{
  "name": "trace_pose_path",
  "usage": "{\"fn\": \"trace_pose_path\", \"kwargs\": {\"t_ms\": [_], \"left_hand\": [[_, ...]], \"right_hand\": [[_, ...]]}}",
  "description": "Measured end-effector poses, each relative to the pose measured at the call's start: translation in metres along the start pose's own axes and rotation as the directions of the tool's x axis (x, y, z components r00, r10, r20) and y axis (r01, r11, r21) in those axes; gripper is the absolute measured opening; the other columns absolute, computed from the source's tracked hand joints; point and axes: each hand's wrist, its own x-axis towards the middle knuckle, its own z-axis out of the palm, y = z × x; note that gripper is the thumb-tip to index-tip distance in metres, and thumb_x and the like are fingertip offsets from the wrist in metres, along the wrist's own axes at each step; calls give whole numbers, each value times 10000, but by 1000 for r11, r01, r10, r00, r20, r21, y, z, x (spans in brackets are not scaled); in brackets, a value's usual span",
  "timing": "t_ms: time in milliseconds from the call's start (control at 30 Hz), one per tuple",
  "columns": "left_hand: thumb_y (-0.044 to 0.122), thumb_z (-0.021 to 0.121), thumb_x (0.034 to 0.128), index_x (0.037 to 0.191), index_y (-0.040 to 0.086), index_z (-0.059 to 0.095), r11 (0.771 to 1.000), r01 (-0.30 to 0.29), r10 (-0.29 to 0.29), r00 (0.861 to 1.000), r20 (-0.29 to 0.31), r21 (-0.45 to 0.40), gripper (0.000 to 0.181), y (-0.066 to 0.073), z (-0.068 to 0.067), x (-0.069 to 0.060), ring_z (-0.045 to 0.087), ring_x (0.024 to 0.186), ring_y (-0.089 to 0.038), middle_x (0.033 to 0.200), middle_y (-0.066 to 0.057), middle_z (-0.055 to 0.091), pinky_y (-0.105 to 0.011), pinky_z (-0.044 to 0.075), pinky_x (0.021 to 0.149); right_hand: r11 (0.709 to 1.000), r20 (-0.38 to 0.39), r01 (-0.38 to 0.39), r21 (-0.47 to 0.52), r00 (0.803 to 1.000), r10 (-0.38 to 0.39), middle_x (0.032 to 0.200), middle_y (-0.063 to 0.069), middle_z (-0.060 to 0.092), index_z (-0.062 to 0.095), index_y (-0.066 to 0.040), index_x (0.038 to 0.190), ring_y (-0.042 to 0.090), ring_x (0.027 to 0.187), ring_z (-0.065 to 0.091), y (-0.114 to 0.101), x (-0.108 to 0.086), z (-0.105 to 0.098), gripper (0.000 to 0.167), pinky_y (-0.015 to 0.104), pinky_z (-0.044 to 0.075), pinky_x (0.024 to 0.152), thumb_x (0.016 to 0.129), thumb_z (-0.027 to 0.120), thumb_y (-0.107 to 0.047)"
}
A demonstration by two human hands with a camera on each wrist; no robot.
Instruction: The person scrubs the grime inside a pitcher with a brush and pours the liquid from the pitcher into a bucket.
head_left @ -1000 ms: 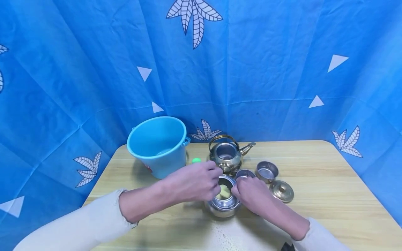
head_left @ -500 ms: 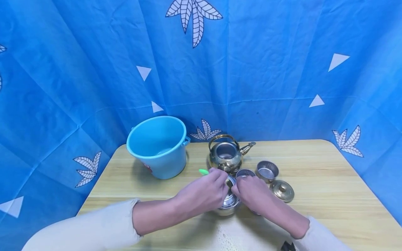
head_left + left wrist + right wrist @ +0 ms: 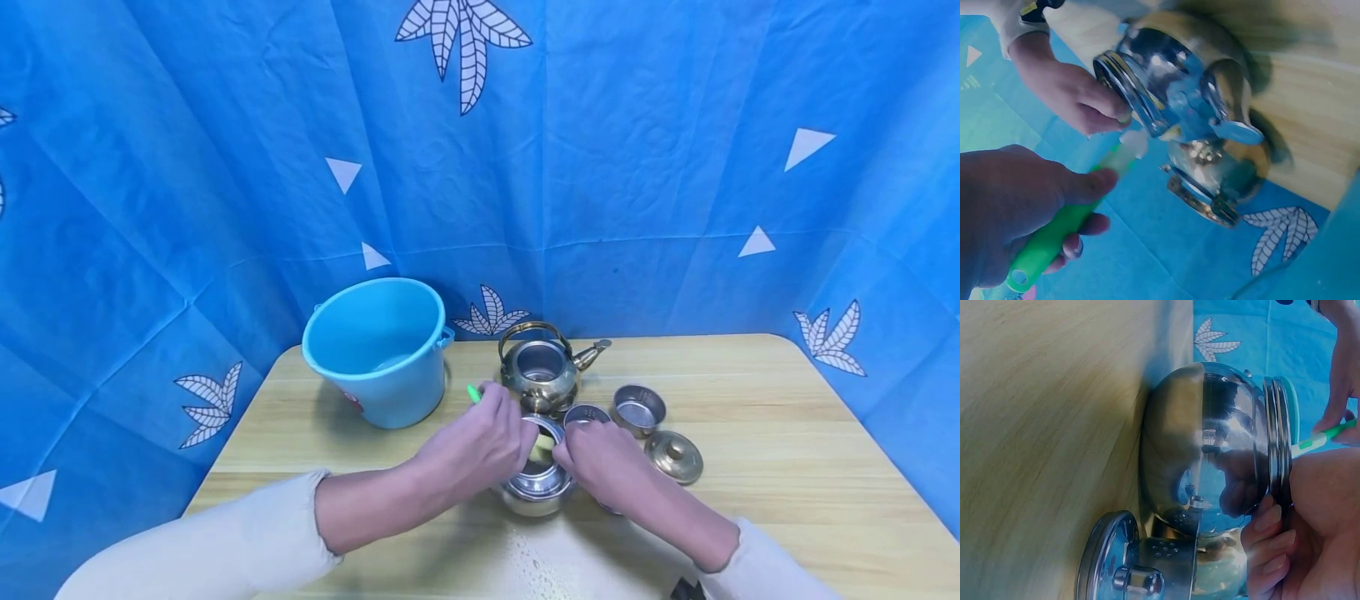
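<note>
My left hand (image 3: 480, 437) grips a green-handled brush (image 3: 1063, 231). The brush's pale yellow head reaches into the mouth of a silver teapot (image 3: 531, 503); whether it is sponge or bristle I cannot tell. Fingers of my right hand (image 3: 609, 467) curl round the teapot's rim at its right side, with the thumb over the top, as the right wrist view shows. The pot stands upright on the table, its spout (image 3: 1229, 94) visible in the left wrist view. Its inside is mostly hidden by my hands.
Behind stands a brass-toned kettle (image 3: 557, 395) without its lid. A blue bucket (image 3: 397, 396) is at the back left. To the right are two metal strainers, one (image 3: 637, 427) standing free, and a brass lid (image 3: 667, 468). Water drops wet the table (image 3: 772, 467) in front.
My left hand dipped toward the teapot's near right, covering its mouth, then drew back left with the brush head showing inside again. The right hand has stayed in place.
</note>
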Motion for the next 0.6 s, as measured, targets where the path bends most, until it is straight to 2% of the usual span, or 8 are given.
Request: {"fn": "trace_pose_path", "kwargs": {"t_ms": [200, 367, 467, 600], "left_hand": [[227, 507, 992, 974, 175, 520, 995, -6, 3, 1000, -21, -103, 56, -4, 7, -1, 556, 782, -188, 825, 4, 602, -297, 475, 752], [227, 515, 1003, 1043, 183, 597, 987, -26, 9, 994, -111, -156, 102, -7, 12, -2, 596, 882, -185, 928, 21, 666, -312, 503, 867], [204, 551, 994, 1139, 173, 659, 986, -56, 28, 984, -175, -154, 184, -9, 12, -3, 634, 1015, -186, 1067, 18, 714, -316, 510, 988], [171, 581, 980, 1140, 186, 712, 983, -107, 71, 969, -236, -146, 206, -13, 11, -4, 640, 1087, -182, 1144, 24, 733, -308, 492, 1048]], "right_hand": [[1000, -12, -4, -4, 1000, 4, 559, -67, 383, 398, -214, 590, 106, 521, 377, -1, 0, 0, 411, 243, 314, 439, 952, 591, -199], [1000, -21, -4, -28, 1000, 3, 555, -57, 390, 399, -215, 593, 118, 522, 378, -3, -1, 0, 432, 250, 320, 437, 970, 609, -230], [999, -19, -13, -36, 1000, 13, 559, -53, 396, 402, -212, 597, 124, 524, 382, -3, -1, 0, 431, 260, 328, 437, 976, 606, -241], [999, -7, -25, -30, 1000, 24, 569, -55, 394, 400, -212, 596, 121, 527, 383, -3, -1, 1, 415, 264, 328, 440, 966, 588, -213]]}}
